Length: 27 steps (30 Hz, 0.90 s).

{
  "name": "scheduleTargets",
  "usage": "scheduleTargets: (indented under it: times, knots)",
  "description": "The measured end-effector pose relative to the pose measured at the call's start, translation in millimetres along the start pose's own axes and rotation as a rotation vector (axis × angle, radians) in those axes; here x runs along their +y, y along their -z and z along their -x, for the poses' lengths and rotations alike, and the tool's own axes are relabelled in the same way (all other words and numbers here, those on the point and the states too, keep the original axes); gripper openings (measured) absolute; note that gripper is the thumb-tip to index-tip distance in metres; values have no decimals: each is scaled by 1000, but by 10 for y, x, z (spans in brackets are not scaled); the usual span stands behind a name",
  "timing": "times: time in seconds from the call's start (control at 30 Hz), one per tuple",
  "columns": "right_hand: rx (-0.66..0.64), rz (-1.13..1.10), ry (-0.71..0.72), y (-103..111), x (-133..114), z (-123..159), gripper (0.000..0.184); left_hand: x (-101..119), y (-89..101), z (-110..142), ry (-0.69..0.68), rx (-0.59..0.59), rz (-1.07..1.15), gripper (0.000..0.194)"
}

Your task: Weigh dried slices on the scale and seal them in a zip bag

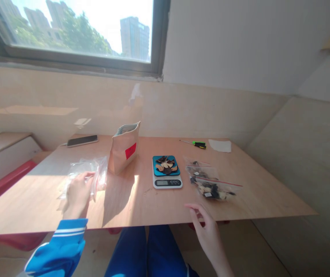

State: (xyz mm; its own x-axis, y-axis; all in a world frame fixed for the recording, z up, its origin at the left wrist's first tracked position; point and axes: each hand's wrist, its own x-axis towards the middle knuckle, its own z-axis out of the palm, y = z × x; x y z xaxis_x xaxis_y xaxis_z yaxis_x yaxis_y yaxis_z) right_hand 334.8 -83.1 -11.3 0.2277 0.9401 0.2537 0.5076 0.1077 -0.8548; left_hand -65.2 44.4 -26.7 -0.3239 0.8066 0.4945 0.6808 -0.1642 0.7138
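My left hand (77, 194) rests on a pile of clear plastic bags (87, 174) at the left of the wooden table (141, 204), its fingers curled over one bag's edge. My right hand (206, 231) hovers at the table's front edge with fingers loosely apart, holding nothing, just below filled zip bags (211, 184) of dark and pale dried pieces. A small kitchen scale (166, 172) with a blue plate carries a heap of the same pieces. An open kraft paper pouch (124, 150) with a red label stands between the bags and the scale.
A phone (82, 140) lies at the back left of the table. A green-handled screwdriver (196, 144) and a white paper sheet (220, 145) lie at the back right. Walls close in behind and to the right. A red-edged ledge (4, 181) runs on the left.
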Motion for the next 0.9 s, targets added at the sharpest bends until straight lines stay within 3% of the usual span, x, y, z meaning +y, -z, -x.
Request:
scheduleTargets:
  times: [0.1, 0.2, 0.3, 0.37, 0.43, 0.57, 0.73, 0.9]
  knots:
    - [-74, -26, 33, -117, -194, 21, 26, 338, 76, 138, 26, 164, -145, 16]
    - [-154, -93, 69, -323, -470, 10, 26, 847, 80, 422, -61, 332, -104, 21]
    - [-219, -203, 118, -570, -751, -21, 30, 1303, -35, 762, -203, 224, 70, 18]
    - [-241, -278, 136, -713, -877, -39, 32, 1479, -156, 953, -207, 115, 147, 19]
    - [-234, -342, 130, -813, -932, -46, 30, 1548, -278, 1088, -168, 72, 176, 21]
    - [-158, -434, 36, -874, -890, -37, 21, 1544, -417, 1226, -215, 99, 203, 21]
    - [-148, -494, -10, -852, -826, -14, 21, 1590, -416, 1310, -199, 51, 214, 27]
    - [-120, -466, 37, -855, -818, 0, 18, 1595, -422, 1347, -185, -38, 277, 35]
